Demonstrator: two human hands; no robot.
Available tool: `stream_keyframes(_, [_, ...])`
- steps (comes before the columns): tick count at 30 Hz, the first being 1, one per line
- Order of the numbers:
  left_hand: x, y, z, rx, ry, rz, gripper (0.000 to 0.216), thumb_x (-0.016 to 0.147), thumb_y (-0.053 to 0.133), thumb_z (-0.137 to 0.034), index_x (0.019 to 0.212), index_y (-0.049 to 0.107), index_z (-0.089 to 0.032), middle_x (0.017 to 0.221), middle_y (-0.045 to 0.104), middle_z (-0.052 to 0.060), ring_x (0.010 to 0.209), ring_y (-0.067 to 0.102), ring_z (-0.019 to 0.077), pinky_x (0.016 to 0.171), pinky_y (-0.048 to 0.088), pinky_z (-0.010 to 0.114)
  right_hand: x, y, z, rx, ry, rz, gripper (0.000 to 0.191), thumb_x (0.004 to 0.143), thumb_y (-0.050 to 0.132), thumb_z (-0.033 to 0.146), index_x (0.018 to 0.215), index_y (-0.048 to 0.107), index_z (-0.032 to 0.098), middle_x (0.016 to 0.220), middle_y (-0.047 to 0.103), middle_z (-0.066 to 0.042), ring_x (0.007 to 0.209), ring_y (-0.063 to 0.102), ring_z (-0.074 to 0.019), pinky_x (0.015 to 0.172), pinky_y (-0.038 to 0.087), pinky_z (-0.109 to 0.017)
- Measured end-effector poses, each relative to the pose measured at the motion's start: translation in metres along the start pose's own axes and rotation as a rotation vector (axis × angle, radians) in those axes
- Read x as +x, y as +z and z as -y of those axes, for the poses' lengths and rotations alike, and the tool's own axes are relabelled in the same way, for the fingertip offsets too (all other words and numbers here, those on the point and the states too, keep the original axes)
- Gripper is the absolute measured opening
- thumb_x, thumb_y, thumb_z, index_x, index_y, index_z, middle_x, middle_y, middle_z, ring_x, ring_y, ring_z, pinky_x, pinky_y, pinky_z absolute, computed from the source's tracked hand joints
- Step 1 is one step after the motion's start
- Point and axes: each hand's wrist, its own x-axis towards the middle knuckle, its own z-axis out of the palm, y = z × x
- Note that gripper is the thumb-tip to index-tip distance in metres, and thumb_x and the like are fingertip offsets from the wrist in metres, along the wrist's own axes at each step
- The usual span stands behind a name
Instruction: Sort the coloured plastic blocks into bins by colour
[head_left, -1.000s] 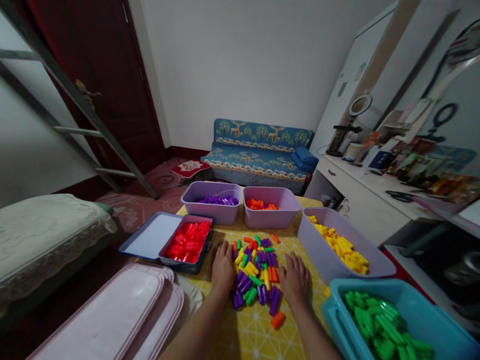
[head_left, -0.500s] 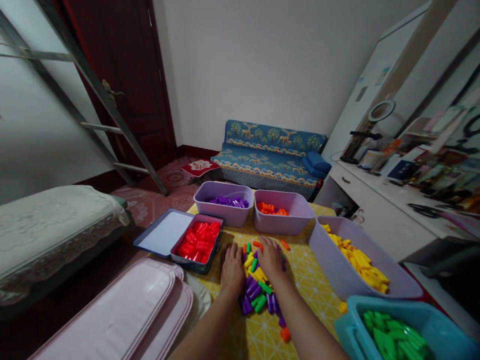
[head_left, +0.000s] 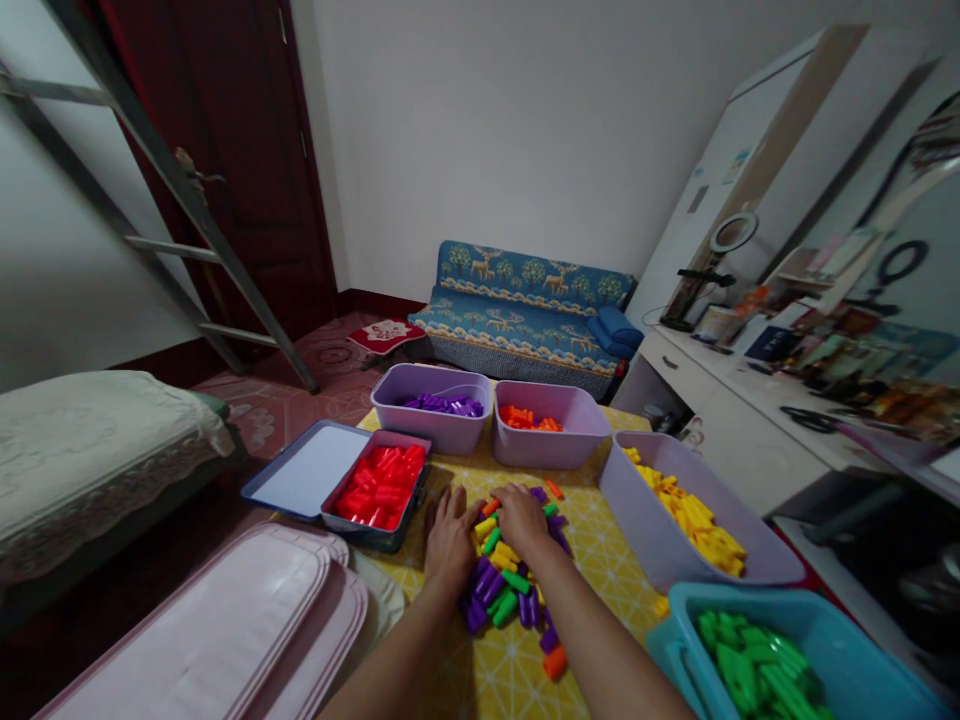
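Note:
A loose pile of small plastic pieces point(head_left: 504, 580) in purple, yellow, green and orange lies on the yellow patterned tablecloth point(head_left: 517, 680). My left hand point(head_left: 450, 535) rests at the pile's left edge, its fingers spread and holding nothing. Over the upper part of the pile lies my right hand point(head_left: 523, 518), open, with fingers bent down and tips partly hidden. An orange piece point(head_left: 490, 507) sits between the two hands. One orange piece point(head_left: 553, 489) lies apart beyond my right hand, and another orange piece point(head_left: 555, 662) is at the near end.
Around the pile stand a case of red pieces point(head_left: 420, 490) and lilac bins of purple point(head_left: 390, 405), orange point(head_left: 551, 450) and yellow pieces point(head_left: 637, 530). A turquoise bin point(head_left: 679, 640) with green pieces is at right. Stacked pink lids point(head_left: 202, 620) lie at left.
My right hand has shifted left over the pile, uncovering purple and green pieces on its right. My left hand's fingers have spread wider. The view has turned slightly right.

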Motion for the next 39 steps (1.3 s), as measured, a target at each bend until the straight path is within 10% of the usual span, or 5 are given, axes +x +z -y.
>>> stream_keyframes(7, [-0.001,0.003,0.002,-0.013,0.007,-0.019,0.045,0.088,0.053,-0.016,0.126,0.065,-0.034,0.155,0.040,0.003,0.145,0.026,0.0282,0.118,0.025,0.040,-0.005,-0.014,-0.019,0.016,0.102,0.028,0.019,0.084,0.060,0.031,0.093,0.076,0.025,0.095,0.075,-0.002,0.091,0.065,-0.0168,0.076,0.042,-0.022])
stream_keyframes(10, [0.000,0.004,0.003,-0.012,0.013,-0.035,0.042,0.088,0.055,-0.018,0.124,0.067,-0.034,0.154,0.040,0.004,0.145,0.027,0.0290,0.118,0.025,0.039,-0.004,-0.023,-0.035,0.007,0.224,-0.035,0.038,0.094,0.045,0.041,0.085,0.077,0.023,0.082,0.074,-0.005,0.080,0.066,-0.0167,0.069,0.042,-0.023])
stream_keyframes(15, [0.000,0.004,0.003,-0.017,-0.001,-0.014,0.044,0.087,0.052,-0.015,0.124,0.067,-0.034,0.155,0.038,0.002,0.146,0.025,0.0279,0.117,0.027,0.037,-0.002,-0.021,-0.065,-0.038,0.356,-0.174,0.037,0.089,0.050,0.021,0.121,0.068,0.023,0.135,0.060,-0.010,0.124,0.053,-0.0225,0.097,0.039,-0.028])
stream_keyframes(20, [-0.001,0.001,0.001,-0.016,-0.003,-0.006,0.043,0.088,0.052,-0.016,0.125,0.067,-0.034,0.155,0.039,0.002,0.146,0.024,0.0281,0.117,0.026,0.039,-0.007,-0.004,-0.079,-0.018,0.377,-0.152,0.037,0.084,0.057,0.018,0.119,0.069,0.025,0.129,0.063,-0.009,0.117,0.057,-0.0233,0.098,0.040,-0.030])
stream_keyframes(39, [-0.001,0.000,-0.001,-0.009,0.002,-0.014,0.044,0.087,0.052,-0.014,0.123,0.068,-0.035,0.155,0.039,0.000,0.146,0.024,0.0265,0.118,0.026,0.038,-0.014,-0.015,-0.038,-0.023,0.273,-0.067,0.020,0.082,0.065,0.035,0.095,0.077,0.024,0.107,0.069,-0.009,0.091,0.066,-0.0203,0.077,0.046,-0.027])
